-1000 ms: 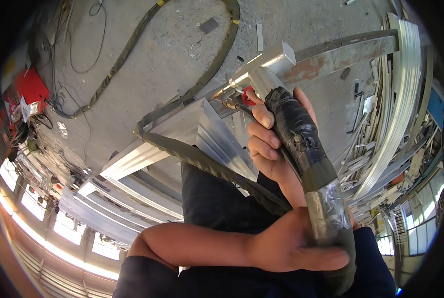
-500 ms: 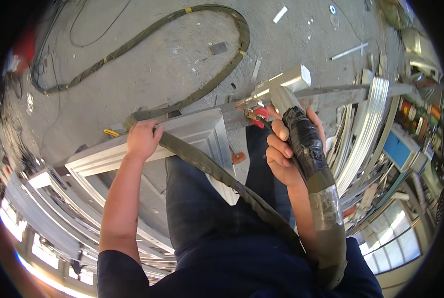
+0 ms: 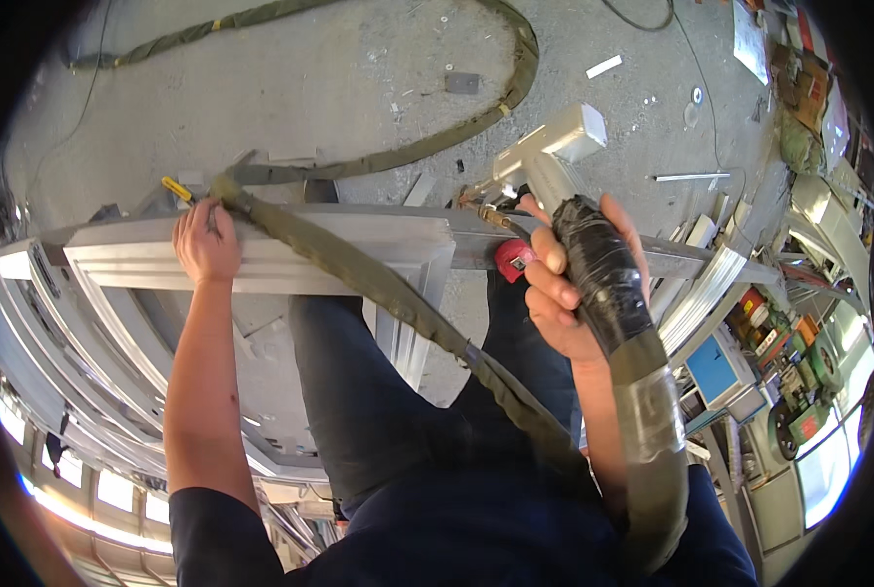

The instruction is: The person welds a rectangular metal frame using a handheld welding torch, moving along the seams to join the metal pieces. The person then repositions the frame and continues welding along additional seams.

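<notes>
My right hand [image 3: 574,284] is wrapped around the black-taped grip of a silver handheld welding gun [image 3: 564,147]. The gun's copper-coloured nozzle points left, above the bar at the frame's right corner; whether it touches anything I cannot tell. A thick olive sleeved cable [image 3: 652,421] runs from the grip down past my right forearm. Another stretch of sleeved cable [image 3: 388,293] slants across my lap to the frame's far left. Beside it, my left hand [image 3: 207,243] is closed over the upper edge of a pale grey metal frame [image 3: 358,235], fingertips partly hidden. The frame lies across my knees.
A red tape measure [image 3: 513,260] sits below the nozzle. A yellow-handled tool [image 3: 176,188] lies beyond my left hand. Long metal profiles [image 3: 701,293] are stacked at right, more frames [image 3: 65,333] at left. The cable loops over the concrete floor [image 3: 358,98] among scraps.
My left hand has slid left along the frame's edge, away from the right corner. The view has shifted. My right hand still grips the welding gun, and the tape measure shows more fully.
</notes>
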{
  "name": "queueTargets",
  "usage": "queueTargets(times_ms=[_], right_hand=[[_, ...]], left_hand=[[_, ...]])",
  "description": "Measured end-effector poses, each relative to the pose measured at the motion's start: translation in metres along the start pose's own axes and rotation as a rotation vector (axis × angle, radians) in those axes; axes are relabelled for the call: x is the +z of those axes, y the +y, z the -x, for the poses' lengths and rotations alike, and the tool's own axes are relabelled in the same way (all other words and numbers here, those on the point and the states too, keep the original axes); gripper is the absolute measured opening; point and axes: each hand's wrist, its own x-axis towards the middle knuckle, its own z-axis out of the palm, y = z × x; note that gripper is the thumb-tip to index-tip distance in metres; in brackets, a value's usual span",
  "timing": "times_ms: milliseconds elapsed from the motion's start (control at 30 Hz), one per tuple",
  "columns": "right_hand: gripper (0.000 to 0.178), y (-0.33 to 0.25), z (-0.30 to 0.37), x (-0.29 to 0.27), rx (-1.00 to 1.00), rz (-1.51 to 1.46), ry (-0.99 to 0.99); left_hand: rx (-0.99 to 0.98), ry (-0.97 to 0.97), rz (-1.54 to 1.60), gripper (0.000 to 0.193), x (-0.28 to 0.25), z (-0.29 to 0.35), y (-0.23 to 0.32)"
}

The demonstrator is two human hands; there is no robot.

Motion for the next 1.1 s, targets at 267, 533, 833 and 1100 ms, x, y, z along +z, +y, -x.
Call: queueTargets(times_ms=[267, 533, 833, 1100], right_hand=[[0.074, 0.019, 0.002, 0.044, -0.032, 0.121, -0.059], [0.074, 0.071, 0.014, 0.102, -0.059, 0.246, -0.003], [0.078, 0.065, -0.007, 0.099, 0.102, 0.32, 0.002], [0.073, 0.015, 0.001, 0.055, 0.146, 0.253, 0.021]], left_hand=[[0.024, -0.012, 0.04, 0.04, -0.007, -0.007, 0.012], [0.022, 0.062, 0.325, 0.049, -0.019, -0.001, 0.014], [0.016, 0.04, 0.145, 0.053, -0.024, -0.007, 0.018], [0.009, -0.017, 0.029, 0.051, -0.014, -0.006, 0.014]])
